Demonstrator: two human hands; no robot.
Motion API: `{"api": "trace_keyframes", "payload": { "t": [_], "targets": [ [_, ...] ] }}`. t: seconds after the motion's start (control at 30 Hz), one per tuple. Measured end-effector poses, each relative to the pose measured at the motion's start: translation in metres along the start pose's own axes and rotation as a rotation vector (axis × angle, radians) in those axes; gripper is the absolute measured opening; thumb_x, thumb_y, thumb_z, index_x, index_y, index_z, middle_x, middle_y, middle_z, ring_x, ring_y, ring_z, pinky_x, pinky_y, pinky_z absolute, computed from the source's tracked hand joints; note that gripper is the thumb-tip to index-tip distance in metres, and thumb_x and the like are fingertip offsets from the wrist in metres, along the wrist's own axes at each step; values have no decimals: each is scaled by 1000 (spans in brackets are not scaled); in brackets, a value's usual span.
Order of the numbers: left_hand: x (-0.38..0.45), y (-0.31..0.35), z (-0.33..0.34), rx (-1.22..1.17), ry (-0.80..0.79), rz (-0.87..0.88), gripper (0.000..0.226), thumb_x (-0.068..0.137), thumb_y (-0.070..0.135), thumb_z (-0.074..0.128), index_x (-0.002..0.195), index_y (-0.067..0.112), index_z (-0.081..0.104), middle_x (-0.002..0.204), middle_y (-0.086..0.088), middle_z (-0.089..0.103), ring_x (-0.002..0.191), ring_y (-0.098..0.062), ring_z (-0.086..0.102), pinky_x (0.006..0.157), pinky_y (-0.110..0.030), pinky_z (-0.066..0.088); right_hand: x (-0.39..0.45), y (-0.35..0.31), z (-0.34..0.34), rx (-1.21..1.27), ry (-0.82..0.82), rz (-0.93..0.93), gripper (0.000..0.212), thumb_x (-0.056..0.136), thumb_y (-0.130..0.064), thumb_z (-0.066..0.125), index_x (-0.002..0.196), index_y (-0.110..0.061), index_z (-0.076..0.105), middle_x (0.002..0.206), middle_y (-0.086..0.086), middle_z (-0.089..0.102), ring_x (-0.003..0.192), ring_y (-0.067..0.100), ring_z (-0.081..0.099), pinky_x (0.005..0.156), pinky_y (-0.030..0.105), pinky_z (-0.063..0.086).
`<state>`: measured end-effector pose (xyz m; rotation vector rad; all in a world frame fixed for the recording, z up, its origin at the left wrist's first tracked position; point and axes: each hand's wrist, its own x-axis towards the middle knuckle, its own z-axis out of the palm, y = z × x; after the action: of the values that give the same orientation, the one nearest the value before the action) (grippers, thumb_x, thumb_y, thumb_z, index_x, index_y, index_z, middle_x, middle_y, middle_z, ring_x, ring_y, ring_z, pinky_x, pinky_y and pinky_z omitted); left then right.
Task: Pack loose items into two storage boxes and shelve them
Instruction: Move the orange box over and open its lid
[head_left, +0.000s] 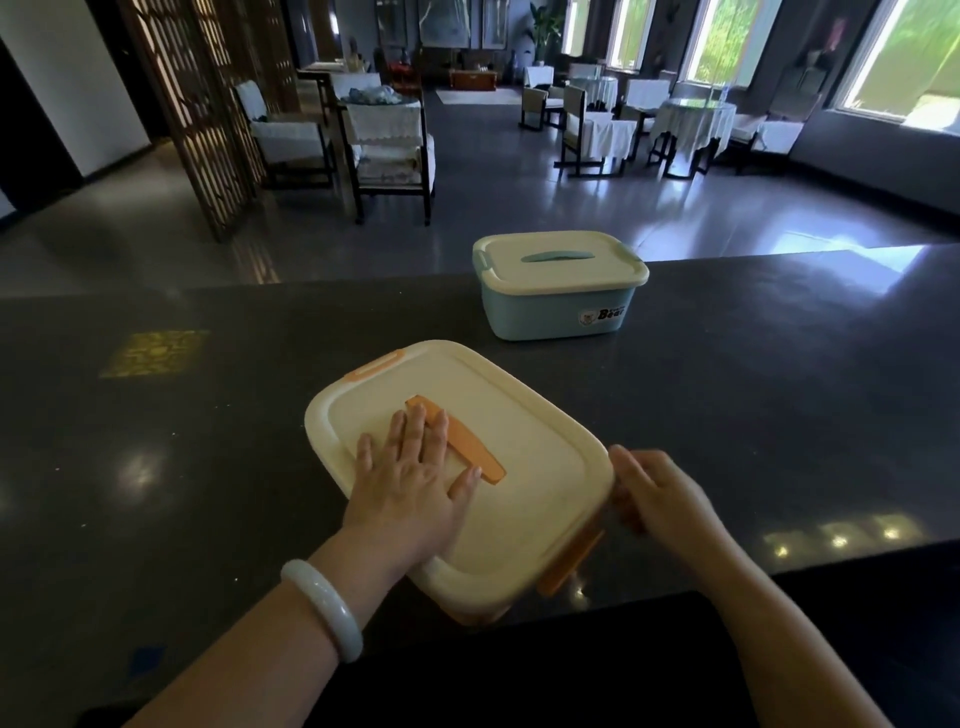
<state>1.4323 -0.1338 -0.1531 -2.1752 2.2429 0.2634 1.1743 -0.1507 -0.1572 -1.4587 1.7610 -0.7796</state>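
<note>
A cream-lidded storage box with orange latches and an orange handle sits near the front edge of the dark counter. My left hand lies flat on its lid, fingers straight over the handle. My right hand is at the box's right edge, fingers curled around the lid rim near the right orange latch. A second box, blue with a cream lid, stands closed farther back on the counter, right of centre.
Beyond the counter's far edge lies an open tiled floor with chairs and cloth-covered tables. A wooden lattice screen stands at the left. The counter's near edge runs just under the cream box.
</note>
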Motion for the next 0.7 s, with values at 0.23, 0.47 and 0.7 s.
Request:
{"api": "trace_keyframes", "payload": {
  "t": [0.23,0.47,0.7],
  "targets": [
    [-15,-57,-12,-17,-71,209,78,83,78,0,147,39,-23,153,16,-32,141,-5,-28,118,-42,-13,33,-54,33,-262,-271,-219,42,98,-42,46,134,-23,51,127,-4,59,112,15,56,87,23,39],
    [-17,-108,-13,-109,110,-84,89,77,79,-7,153,34,-6,161,11,-15,143,-9,-25,117,-49,-12,-4,-67,73,-446,-451,-135,22,89,-48,57,97,-29,48,90,-11,59,73,4,61,57,20,46],
    [-13,-107,2,-157,108,-246,90,71,86,-12,147,40,-18,159,8,-19,147,-29,-12,112,-64,11,44,-138,98,-533,-232,-571,46,92,-49,52,132,-28,45,130,-3,48,118,16,48,91,31,42]
  ]
}}
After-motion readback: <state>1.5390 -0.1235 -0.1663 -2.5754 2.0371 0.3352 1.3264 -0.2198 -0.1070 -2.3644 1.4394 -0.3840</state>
